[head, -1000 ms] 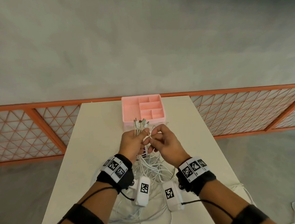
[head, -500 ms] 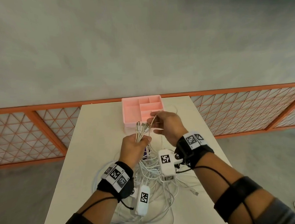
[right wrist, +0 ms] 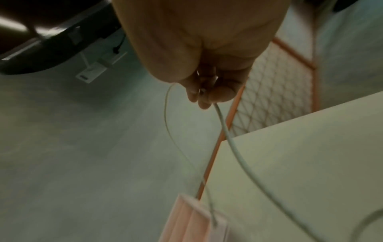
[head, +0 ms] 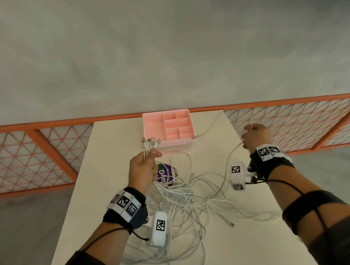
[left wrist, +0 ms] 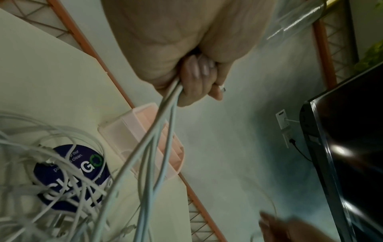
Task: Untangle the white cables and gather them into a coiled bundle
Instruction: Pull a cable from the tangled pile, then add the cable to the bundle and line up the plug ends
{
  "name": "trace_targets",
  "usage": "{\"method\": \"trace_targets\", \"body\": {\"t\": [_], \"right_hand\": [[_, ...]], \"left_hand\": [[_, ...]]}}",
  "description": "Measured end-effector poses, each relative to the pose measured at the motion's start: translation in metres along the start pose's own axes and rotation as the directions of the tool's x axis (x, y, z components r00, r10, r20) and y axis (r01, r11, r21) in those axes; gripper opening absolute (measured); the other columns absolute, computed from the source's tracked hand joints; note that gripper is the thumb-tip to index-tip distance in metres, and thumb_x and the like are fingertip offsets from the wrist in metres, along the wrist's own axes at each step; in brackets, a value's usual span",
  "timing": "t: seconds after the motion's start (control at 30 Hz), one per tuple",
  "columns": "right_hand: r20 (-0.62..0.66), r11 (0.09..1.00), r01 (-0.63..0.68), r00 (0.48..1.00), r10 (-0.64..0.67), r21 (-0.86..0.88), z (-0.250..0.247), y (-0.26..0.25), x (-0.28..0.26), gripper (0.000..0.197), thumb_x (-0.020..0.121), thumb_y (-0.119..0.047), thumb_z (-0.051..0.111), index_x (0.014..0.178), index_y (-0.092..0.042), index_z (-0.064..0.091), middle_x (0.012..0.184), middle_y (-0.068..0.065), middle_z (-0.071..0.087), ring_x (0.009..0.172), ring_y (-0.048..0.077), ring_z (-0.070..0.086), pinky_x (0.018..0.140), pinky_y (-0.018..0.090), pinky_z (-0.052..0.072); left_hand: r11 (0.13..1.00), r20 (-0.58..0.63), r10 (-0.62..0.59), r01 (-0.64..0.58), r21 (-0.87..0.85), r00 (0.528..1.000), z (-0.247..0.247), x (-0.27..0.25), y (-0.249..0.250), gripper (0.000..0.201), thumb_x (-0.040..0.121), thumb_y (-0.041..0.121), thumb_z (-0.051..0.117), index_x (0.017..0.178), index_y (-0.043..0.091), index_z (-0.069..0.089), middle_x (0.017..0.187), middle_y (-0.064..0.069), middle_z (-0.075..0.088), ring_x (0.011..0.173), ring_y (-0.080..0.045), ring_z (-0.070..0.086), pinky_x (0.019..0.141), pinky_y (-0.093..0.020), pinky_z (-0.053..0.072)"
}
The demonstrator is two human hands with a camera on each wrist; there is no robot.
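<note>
A tangle of white cables [head: 185, 200] lies on the cream table [head: 103, 175] between my arms. My left hand [head: 144, 165] grips several cable ends in a fist, their plugs [head: 150, 142] fanning up above the fingers; the strands run down from the fist [left wrist: 165, 104] into the pile. My right hand [head: 254, 137] is raised at the table's right edge and pinches one single white cable [right wrist: 228, 132], which runs from the hand down to the tangle. That cable's free end [head: 196, 135] swings over the pink tray.
A pink compartment tray [head: 168, 144] stands at the table's far edge. A purple round sticker or pack [head: 165, 174] lies under the cables beside my left hand. An orange lattice fence [head: 290, 123] runs behind and beside the table. A black screen [left wrist: 352, 147] stands by the wall.
My right hand drew away from my left hand, first forward over the tray, then far out to the right, pulling one cable out of the bunch. My left hand kept its grip.
</note>
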State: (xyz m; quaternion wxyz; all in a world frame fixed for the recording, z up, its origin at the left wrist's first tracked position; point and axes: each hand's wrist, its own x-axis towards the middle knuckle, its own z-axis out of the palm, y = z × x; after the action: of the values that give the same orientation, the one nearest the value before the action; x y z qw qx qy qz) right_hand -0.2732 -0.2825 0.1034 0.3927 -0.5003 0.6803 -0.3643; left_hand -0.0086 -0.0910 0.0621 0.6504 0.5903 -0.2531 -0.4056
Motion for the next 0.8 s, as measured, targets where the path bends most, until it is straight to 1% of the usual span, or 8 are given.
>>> {"method": "trace_targets", "body": {"t": [0.23,0.3,0.37,0.43,0.5,0.57,0.67,0.8], "right_hand": [[-0.205,0.945,-0.297,0.942,0.266,-0.137,-0.038,0.044,0.025,0.047,0.089,-0.012,0.051,0.135,-0.001,0.045,0.126,0.017,0.057,0.095,0.032,0.062,0.077,0.038,0.053],[-0.175,0.967,-0.206,0.968,0.180,-0.148,-0.019,0.041,0.012,0.066,0.078,-0.033,0.060,0.138,-0.010,0.044,0.131,0.016,0.056,0.108,0.036,0.061,0.093,0.051,0.052],[0.069,0.997,0.064,0.996,-0.061,-0.035,0.010,0.027,-0.019,0.066,0.075,-0.047,0.069,0.132,-0.016,0.054,0.118,0.009,0.066,0.103,0.030,0.065,0.090,0.049,0.054],[0.440,0.966,0.242,0.860,-0.259,0.094,0.045,0.006,-0.068,0.045,0.086,-0.032,0.073,0.125,-0.015,0.061,0.103,0.002,0.071,0.091,0.018,0.067,0.081,0.034,0.055],[0.741,0.933,0.334,0.592,-0.317,0.133,0.078,-0.008,-0.115,0.036,0.084,-0.028,0.076,0.116,-0.018,0.064,0.089,-0.003,0.071,0.080,0.010,0.067,0.080,0.031,0.057],[0.831,0.899,0.434,0.476,-0.288,0.063,0.104,-0.005,-0.140,0.018,0.083,-0.034,0.076,0.089,-0.022,0.063,0.067,-0.007,0.066,0.062,0.011,0.064,0.070,0.033,0.055],[0.791,0.796,0.590,0.548,-0.273,-0.134,0.114,0.014,-0.133,0.039,0.092,-0.042,0.064,0.059,-0.025,0.052,0.054,-0.006,0.052,0.050,0.007,0.049,0.053,0.025,0.037],[0.748,0.681,0.632,0.637,-0.184,-0.370,0.095,0.052,-0.095,0.046,0.095,-0.050,0.053,0.058,-0.023,0.047,0.058,-0.005,0.050,0.059,0.015,0.052,0.058,0.030,0.036]], "left_hand": [[0.940,0.032,-0.110,0.115,-0.321,0.993,0.006,0.002,0.013,0.031,0.105,0.015,0.040,0.075,0.012,0.050,0.048,0.007,0.030,0.038,-0.006,0.024,0.037,-0.015,0.017],[0.925,0.064,-0.109,0.125,-0.359,0.992,0.011,0.001,0.015,0.031,0.103,0.013,0.038,0.074,0.012,0.048,0.049,0.006,0.029,0.039,-0.007,0.023,0.038,-0.016,0.017],[0.916,0.100,-0.106,0.136,-0.377,0.989,0.017,0.000,0.016,0.031,0.104,0.014,0.037,0.074,0.013,0.047,0.052,0.005,0.029,0.042,-0.008,0.024,0.040,-0.017,0.019],[0.902,0.147,-0.100,0.152,-0.404,0.984,0.024,0.000,0.019,0.031,0.104,0.016,0.037,0.075,0.014,0.047,0.054,0.004,0.029,0.044,-0.010,0.026,0.042,-0.020,0.024],[0.880,0.177,-0.086,0.158,-0.449,0.980,0.028,-0.001,0.025,0.030,0.104,0.017,0.037,0.076,0.014,0.047,0.056,0.004,0.029,0.047,-0.011,0.030,0.047,-0.024,0.030],[0.860,0.166,-0.050,0.127,-0.495,0.985,0.025,0.001,0.032,0.029,0.104,0.017,0.036,0.077,0.015,0.046,0.056,0.004,0.029,0.048,-0.012,0.033,0.050,-0.026,0.035],[0.849,0.068,-0.014,0.048,-0.527,0.998,0.001,0.010,0.043,0.030,0.103,0.016,0.033,0.076,0.016,0.045,0.054,0.006,0.030,0.047,-0.011,0.031,0.048,-0.024,0.034],[0.876,-0.125,-0.028,-0.036,-0.480,0.992,-0.037,0.023,0.047,0.032,0.104,0.018,0.032,0.074,0.018,0.045,0.050,0.009,0.032,0.041,-0.006,0.025,0.038,-0.018,0.021]]}}
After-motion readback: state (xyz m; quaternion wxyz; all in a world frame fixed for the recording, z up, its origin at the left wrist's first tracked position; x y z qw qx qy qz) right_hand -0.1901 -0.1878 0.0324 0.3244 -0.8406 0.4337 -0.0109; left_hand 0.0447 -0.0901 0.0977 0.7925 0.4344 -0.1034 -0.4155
